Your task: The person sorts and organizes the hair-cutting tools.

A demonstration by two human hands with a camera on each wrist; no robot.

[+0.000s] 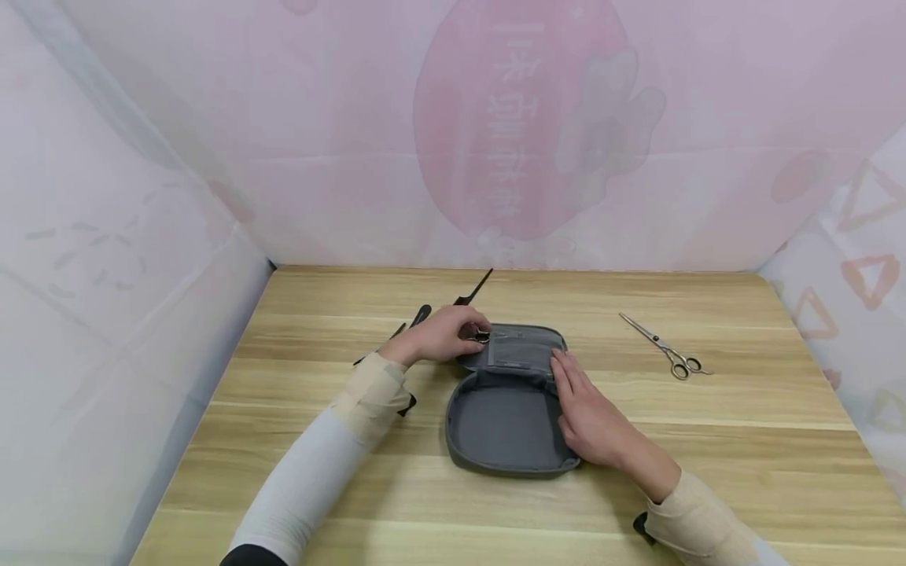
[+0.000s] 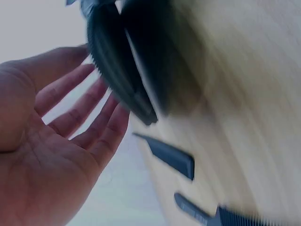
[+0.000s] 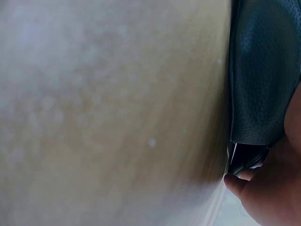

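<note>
A grey zip case (image 1: 506, 420) lies open in the middle of the wooden table (image 1: 743, 409), its lid (image 1: 520, 350) raised at the far side. My left hand (image 1: 442, 334) grips the lid's left corner, next to a small shiny metal piece (image 1: 482, 336). In the left wrist view the fingers (image 2: 89, 122) reach behind the dark case edge (image 2: 117, 70) with the thumb above. My right hand (image 1: 591, 417) rests flat with straight fingers along the case's right rim. The right wrist view shows the case shell (image 3: 265, 75) and a fingertip (image 3: 235, 182) at its edge.
Silver scissors (image 1: 665, 354) lie to the right of the case. A black tail comb (image 1: 474, 291) and another black comb (image 1: 418, 318) lie behind the left hand; both combs (image 2: 169, 157) show in the left wrist view. Pale patterned walls enclose the table on three sides.
</note>
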